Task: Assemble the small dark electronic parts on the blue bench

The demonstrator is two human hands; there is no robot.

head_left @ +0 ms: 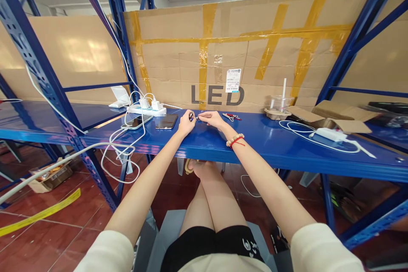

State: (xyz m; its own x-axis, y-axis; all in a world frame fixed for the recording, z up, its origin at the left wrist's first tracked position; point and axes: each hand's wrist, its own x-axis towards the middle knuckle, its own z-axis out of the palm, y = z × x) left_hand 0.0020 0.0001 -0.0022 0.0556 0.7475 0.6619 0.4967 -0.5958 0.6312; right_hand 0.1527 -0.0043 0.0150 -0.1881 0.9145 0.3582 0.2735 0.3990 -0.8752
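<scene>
Over the blue shelf top (255,136), my left hand (186,123) is closed around a small dark object (191,115) whose kind I cannot make out. Close by on its right, my right hand (213,119) pinches a tiny dark piece (199,119), also too small to name. The two hands almost meet, and a beaded bracelet (235,140) circles my right wrist. Just beyond the right hand lie several small pen-like items (232,117), partly red. To the left of my left hand, a dark phone (167,122) rests flat on the shelf.
A white power strip (146,111) with plugs and tangled cables (123,148) is at the left. Toward the right stand a clear cup with a straw (280,103), a white adapter with cable (331,134) and an opened cardboard box (334,115). Tall taped cardboard (178,63) forms the back.
</scene>
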